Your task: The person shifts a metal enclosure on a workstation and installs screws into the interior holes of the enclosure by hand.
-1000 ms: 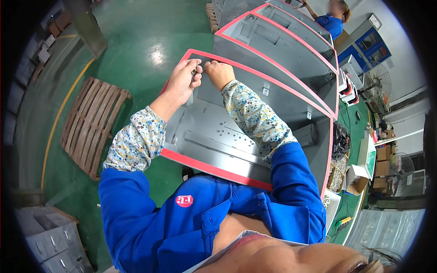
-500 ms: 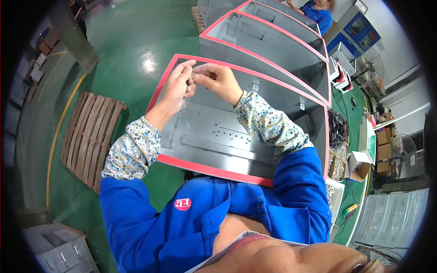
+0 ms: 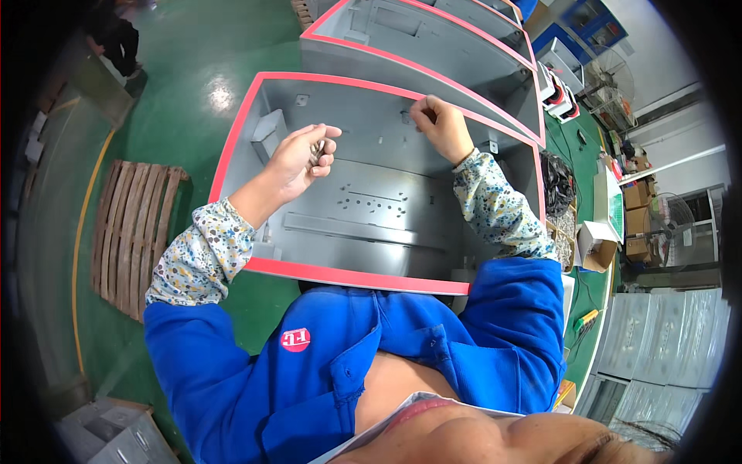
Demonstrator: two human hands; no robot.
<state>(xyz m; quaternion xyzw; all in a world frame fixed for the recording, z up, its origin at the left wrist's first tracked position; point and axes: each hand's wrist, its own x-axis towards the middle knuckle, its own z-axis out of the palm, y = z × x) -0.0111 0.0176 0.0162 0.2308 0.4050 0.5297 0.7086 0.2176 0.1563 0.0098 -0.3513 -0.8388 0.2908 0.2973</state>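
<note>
Curled above the open grey metal cabinet (image 3: 363,174), my left hand (image 3: 300,161) holds several small metal parts (image 3: 317,151), which look like nuts or other fasteners; their exact kind is too small to tell. Over the cabinet's far wall is my right hand (image 3: 444,130), fingertips pinched together beside a small bracket (image 3: 405,117) on that wall. Whatever is between those fingertips is hidden. Pink-red edging (image 3: 332,274) runs around the cabinet's rim. A row of holes and a raised strip (image 3: 363,238) show on its inner floor.
Further cabinets (image 3: 410,46) with the same edging stand just beyond. A wooden pallet (image 3: 135,232) lies on the green floor at left. To the right are a black bag (image 3: 555,182), a small-parts box (image 3: 563,224) and a fan (image 3: 676,220). A person (image 3: 116,39) stands far left.
My hands were together over the cabinet's far left part. Now they are apart: the right has moved right to the far wall's bracket, the left has stayed back with the small metal parts.
</note>
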